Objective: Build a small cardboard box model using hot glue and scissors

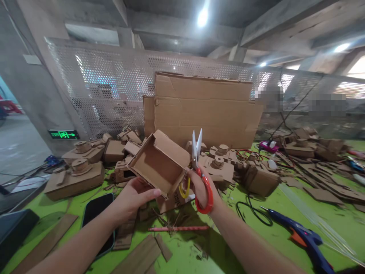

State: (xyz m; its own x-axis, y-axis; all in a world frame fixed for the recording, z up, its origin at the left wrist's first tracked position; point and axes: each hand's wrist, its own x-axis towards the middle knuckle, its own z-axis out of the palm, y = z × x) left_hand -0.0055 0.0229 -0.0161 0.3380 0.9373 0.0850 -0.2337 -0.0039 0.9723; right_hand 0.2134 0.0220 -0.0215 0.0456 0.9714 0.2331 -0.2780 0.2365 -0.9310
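Observation:
A small open cardboard box (159, 163) is tilted above the table, its hollow side facing me. My left hand (139, 196) grips its lower left edge, thumb along the front rim. In my right hand (201, 186) is a pair of scissors (196, 152) with one red and one yellow handle loop, the blades pointing up and slightly apart. The fingers of that hand are close to the box's right edge; whether they touch it I cannot tell. Below both hands a pink pencil (179, 228) lies among cardboard scraps (164, 247).
A blue glue gun (299, 232) with a black cord lies at the right, near clear glue sticks (319, 219). At the left is a phone (98, 209). Cardboard models (75, 180) stand at the back, before a large cardboard sheet (205, 118) and perforated metal screen (119, 76).

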